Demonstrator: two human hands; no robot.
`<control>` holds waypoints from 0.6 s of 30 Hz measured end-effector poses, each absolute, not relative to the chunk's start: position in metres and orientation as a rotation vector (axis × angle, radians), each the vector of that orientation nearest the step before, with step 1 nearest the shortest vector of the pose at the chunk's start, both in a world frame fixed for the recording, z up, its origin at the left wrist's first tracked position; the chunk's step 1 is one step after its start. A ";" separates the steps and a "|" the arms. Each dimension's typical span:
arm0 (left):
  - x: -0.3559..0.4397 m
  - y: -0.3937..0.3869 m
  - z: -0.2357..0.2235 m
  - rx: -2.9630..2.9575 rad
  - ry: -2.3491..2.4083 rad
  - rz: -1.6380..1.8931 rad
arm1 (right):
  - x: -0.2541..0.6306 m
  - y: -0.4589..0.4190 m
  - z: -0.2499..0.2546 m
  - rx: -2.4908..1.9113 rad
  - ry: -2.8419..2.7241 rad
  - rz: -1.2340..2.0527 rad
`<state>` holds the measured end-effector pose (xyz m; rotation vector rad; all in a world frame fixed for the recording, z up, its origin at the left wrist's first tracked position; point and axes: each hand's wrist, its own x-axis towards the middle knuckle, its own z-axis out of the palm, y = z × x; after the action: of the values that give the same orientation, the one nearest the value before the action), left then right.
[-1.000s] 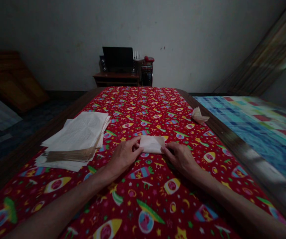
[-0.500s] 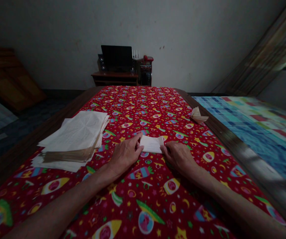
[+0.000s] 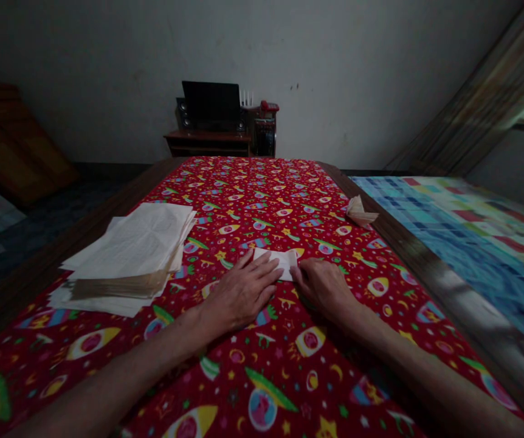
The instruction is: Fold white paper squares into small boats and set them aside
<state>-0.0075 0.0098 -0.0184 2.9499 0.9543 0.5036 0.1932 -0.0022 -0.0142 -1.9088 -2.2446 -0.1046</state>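
Observation:
A small folded sheet of white paper (image 3: 284, 260) lies on the red patterned cloth (image 3: 262, 340) in front of me. Across its left part my left hand (image 3: 242, 291) rests flat, the fingers stretched out and covering some of it. At the paper's right edge is my right hand (image 3: 323, 281), fingers curled in, with thumb and forefinger closed on that edge. To the left of my hands a stack of paper sheets (image 3: 134, 243) is spread unevenly, its top sheet marked with creases. Toward the right edge stands a folded paper piece (image 3: 361, 212).
The cloth covers a dark wooden table (image 3: 403, 261). A bed with a blue checked cover (image 3: 448, 243) adjoins its right side. Beyond the far end, a monitor (image 3: 211, 103) and a red telephone (image 3: 269, 106) stand by the wall. A wooden cabinet (image 3: 16, 146) is at left.
My left hand has gone from pinching the paper's left edge to lying flat over it with fingers extended. My right hand stays at the right edge. The view has shifted slightly.

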 end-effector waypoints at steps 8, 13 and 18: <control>-0.006 0.005 -0.019 2.935 0.936 0.357 | 0.197 0.001 -0.018 -1.829 -2.234 -0.074; -0.007 0.003 -0.018 2.952 0.983 0.325 | 0.201 -0.009 -0.021 -1.624 -2.202 -0.246; -0.007 -0.001 -0.016 2.947 1.063 0.302 | 0.190 -0.034 -0.022 -1.163 -2.424 -0.204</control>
<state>-0.0068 -0.0013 -0.0163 2.9474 1.0629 0.3025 0.1898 -0.0338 -0.0220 -1.1627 -2.4235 -0.2043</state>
